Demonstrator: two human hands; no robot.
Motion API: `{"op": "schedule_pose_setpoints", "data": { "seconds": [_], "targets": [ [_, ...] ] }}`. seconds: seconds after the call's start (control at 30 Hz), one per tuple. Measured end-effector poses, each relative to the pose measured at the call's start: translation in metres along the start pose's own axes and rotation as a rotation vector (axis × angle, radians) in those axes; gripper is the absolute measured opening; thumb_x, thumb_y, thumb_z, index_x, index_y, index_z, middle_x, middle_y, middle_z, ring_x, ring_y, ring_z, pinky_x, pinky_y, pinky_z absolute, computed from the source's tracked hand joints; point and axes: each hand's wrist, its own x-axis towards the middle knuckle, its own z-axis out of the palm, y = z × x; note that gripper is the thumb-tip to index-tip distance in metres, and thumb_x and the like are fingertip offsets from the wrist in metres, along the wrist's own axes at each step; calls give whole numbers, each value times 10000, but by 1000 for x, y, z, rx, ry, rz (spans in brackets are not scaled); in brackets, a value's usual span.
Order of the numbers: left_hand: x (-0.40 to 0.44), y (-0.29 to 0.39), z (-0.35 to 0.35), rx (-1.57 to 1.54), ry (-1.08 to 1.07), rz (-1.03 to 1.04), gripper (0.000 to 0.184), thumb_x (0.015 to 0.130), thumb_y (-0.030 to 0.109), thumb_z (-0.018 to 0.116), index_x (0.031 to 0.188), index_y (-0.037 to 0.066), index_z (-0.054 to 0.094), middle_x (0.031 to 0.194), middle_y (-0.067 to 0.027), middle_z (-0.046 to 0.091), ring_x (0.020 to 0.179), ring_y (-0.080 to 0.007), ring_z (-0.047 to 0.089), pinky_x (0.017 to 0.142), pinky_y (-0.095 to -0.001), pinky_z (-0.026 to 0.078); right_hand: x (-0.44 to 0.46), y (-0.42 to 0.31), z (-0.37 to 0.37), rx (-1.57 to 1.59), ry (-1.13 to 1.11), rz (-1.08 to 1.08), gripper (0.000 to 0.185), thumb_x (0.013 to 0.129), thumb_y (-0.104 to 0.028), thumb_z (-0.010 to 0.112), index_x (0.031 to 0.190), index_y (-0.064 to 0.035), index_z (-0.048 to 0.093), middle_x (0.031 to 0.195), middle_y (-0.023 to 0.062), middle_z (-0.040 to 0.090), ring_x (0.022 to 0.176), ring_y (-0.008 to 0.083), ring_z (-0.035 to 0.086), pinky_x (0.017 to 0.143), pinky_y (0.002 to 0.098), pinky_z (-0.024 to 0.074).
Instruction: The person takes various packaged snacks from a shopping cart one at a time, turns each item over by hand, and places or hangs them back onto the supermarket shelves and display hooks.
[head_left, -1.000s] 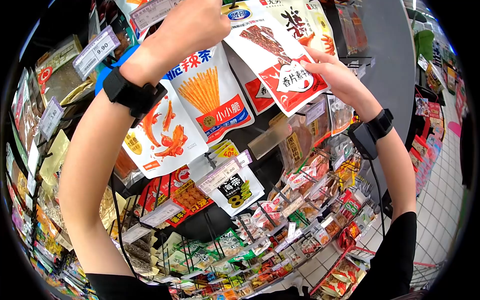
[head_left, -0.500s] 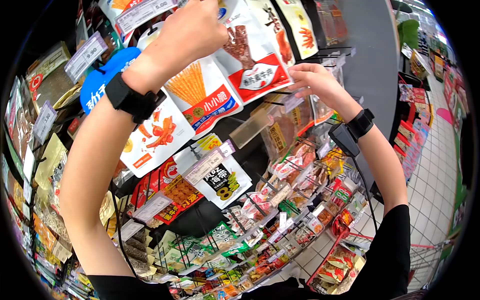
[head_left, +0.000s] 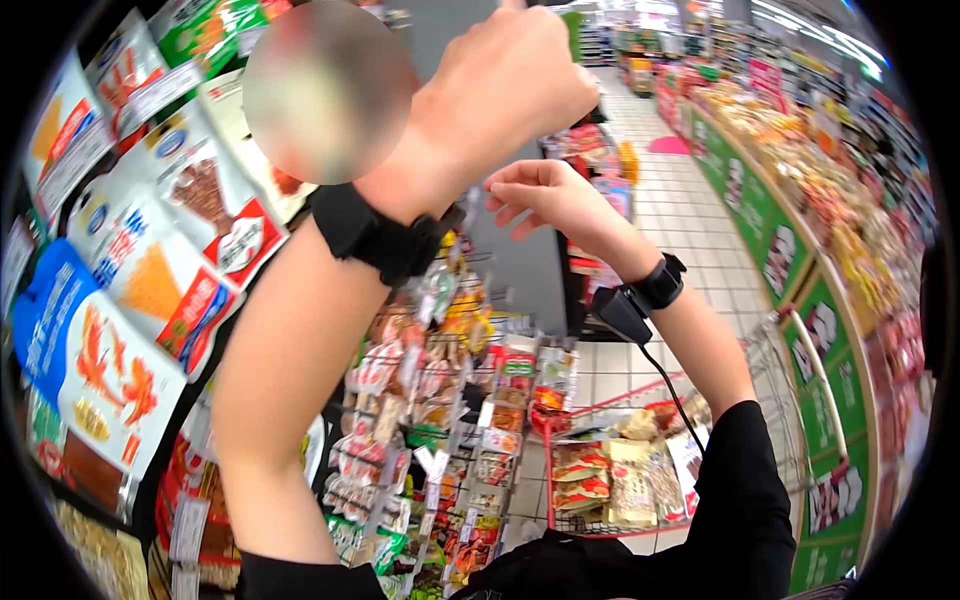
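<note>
My left hand point(head_left: 510, 95) is raised at the top centre, its fingers curled into a fist. Its palm faces away, and whatever may be inside is hidden. Just below and to the right, my right hand point(head_left: 540, 200) is open with loosely bent fingers and nothing between them. At the left hang a white and red snack bag point(head_left: 215, 195), a bag with yellow sticks point(head_left: 150, 280) and a blue and white bag point(head_left: 110, 365). Neither hand touches these bags.
A red-rimmed shopping cart point(head_left: 590, 530) holding several packages stands at the lower right. Racks of small packs point(head_left: 440, 400) run below my arms. Beyond a tiled aisle point(head_left: 670, 210) is a long green-sided display point(head_left: 745, 205). A blurred round patch covers the upper left.
The view has swung right, so the hanging bags are now farther left and the aisle and cart show more. Both hands are now away from the bags; my right hand earlier touched the white and red one.
</note>
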Motion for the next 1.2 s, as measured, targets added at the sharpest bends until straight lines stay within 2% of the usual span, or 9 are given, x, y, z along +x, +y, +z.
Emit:
{"op": "schedule_pose_setpoints", "data": {
  "seconds": [0.03, 0.07, 0.13, 0.27, 0.4, 0.53, 0.7, 0.93, 1.2],
  "targets": [
    [5, 0, 15, 88, -61, 25, 230, 744, 147, 555, 723, -68, 637, 811, -236, 663, 769, -435, 643, 751, -444, 533, -14, -1, -14, -14, 42, 22, 296, 940, -239, 597, 1098, 11, 611, 956, 64, 659, 845, 120, 649, 676, 265, 545],
    [7, -7, 40, 31, -139, -38, 291, 824, 189, 606, 975, -52, 666, 833, -214, 678, 803, -329, 683, 749, -375, 532, -37, 2, -24, -24, 111, 0, 276, 938, -196, 579, 1098, 26, 618, 955, 84, 671, 813, 134, 647, 656, 280, 554],
    [7, 12, 64, -149, -38, 63, 276, 810, 214, 617, 835, -55, 671, 630, -173, 641, 638, -288, 674, 634, -364, 521, -75, -7, -46, -74, 205, 55, 275, 945, -222, 589, 1097, 5, 619, 943, 60, 659, 816, 111, 646, 664, 256, 545],
    [-39, 34, 110, -621, -114, -33, 242, 837, 197, 655, 859, -44, 659, 673, -120, 660, 598, -141, 620, 573, -293, 482, -162, 6, -68, 8, 357, 42, 260, 945, -221, 597, 1099, -12, 615, 921, 50, 664, 810, 115, 646, 667, 270, 553],
    [-86, 48, 140, -1023, -253, -99, 216, 890, 172, 643, 933, -40, 654, 713, -44, 665, 630, -78, 606, 545, -242, 470, -244, 4, -55, -62, 663, 139, 239, 937, -192, 609, 1085, -4, 618, 909, 51, 667, 818, 116, 647, 664, 251, 533],
    [-124, 45, 170, -1270, -407, -147, 197, 919, 162, 617, 1013, -9, 638, 822, -52, 675, 699, -89, 632, 548, -222, 500, -306, 12, -26, -55, 928, 164, 205, 934, -169, 605, 1060, -8, 615, 892, 63, 658, 792, 124, 644, 656, 240, 525],
    [-213, 53, 229, -1549, -592, -406, 198, 917, 144, 609, 1016, -25, 634, 821, -57, 680, 703, -92, 633, 560, -227, 499, -402, 54, 23, 61, 1307, 295, 201, 928, -145, 598, 1068, -1, 608, 905, 61, 655, 820, 134, 642, 672, 268, 538],
    [-289, 91, 252, -1436, -778, -574, 198, 925, 160, 606, 1027, -9, 625, 850, -49, 674, 719, -95, 624, 573, -231, 498, -446, 89, 27, 177, 1266, 305, 207, 916, -112, 603, 1098, -14, 616, 924, 60, 654, 834, 126, 635, 682, 260, 536],
    [-364, 172, 301, -1269, -797, -588, 159, 906, 137, 629, 975, -5, 612, 794, -55, 666, 660, -104, 632, 510, -220, 507, -561, 71, -8, 225, 1179, 283, 198, 928, -119, 576, 1090, -16, 628, 886, 58, 679, 780, 107, 657, 621, 221, 541]
  ]
}}
